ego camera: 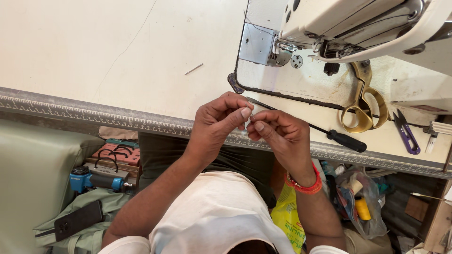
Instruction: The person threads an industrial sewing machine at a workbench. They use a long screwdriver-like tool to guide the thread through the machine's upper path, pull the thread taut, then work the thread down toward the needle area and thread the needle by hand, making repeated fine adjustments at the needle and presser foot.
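My left hand (pixel 221 118) and my right hand (pixel 278 133) meet over the front edge of the cream sewing table (pixel 117 51). Their fingertips pinch one small pale item (pixel 250 116) between them; it is too small to tell what it is. A red beaded band circles my right wrist. A black-handled screwdriver (pixel 339 137) lies on the table just behind my right hand. The sewing machine (pixel 358 23) stands at the back right.
Brass scissors (pixel 363 106) and purple thread snips (pixel 406 132) lie right of the machine. A thin needle-like stick (pixel 194 69) rests on the tabletop. Below the table are a blue tool (pixel 92 179), a dark phone (pixel 77 219), a yellow bag (pixel 288 217) and a clear bag of thread spools (pixel 360 202).
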The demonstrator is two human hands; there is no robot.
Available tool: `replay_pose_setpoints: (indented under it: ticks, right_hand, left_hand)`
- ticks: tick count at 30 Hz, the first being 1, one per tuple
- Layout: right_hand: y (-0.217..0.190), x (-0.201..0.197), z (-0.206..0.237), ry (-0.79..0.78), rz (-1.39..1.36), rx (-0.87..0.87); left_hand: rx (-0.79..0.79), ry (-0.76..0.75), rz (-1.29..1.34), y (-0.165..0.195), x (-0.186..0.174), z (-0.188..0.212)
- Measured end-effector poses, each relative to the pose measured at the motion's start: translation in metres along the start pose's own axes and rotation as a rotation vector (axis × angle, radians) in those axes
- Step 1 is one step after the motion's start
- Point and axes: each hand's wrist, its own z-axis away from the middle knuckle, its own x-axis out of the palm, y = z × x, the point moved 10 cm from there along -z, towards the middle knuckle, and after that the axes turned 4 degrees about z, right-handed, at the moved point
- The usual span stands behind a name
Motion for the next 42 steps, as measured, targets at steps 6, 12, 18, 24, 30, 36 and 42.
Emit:
replay_pose_setpoints:
  ticks: [6,12,18,24,30,36,42]
  right_hand:
    - [-0.004,0.004,-0.002,-0.028,-0.012,-0.012]
    - [-0.004,0.005,-0.003,-0.027,-0.008,-0.006]
    - [-0.003,0.004,-0.003,-0.017,-0.018,0.007]
    - [0.002,0.003,-0.002,-0.009,-0.034,0.023]
    - [0.006,0.002,-0.005,-0.014,-0.070,0.000]
    - [0.007,-0.001,-0.004,0.025,-0.068,-0.037]
    - [0.012,-0.003,-0.003,0.074,-0.051,-0.080]
  left_hand:
    - [0.009,0.013,-0.014,-0.001,-0.001,0.000]
    - [0.013,0.021,-0.023,-0.001,-0.002,-0.001]
    - [0.009,0.040,-0.054,-0.002,-0.002,-0.003]
    - [0.022,0.030,-0.075,-0.002,-0.003,-0.002]
    - [0.034,0.007,-0.103,-0.003,-0.003,-0.001]
    - [0.035,-0.031,-0.117,-0.002,0.002,0.001]
    - [0.071,-0.083,-0.046,0.001,0.011,0.003]
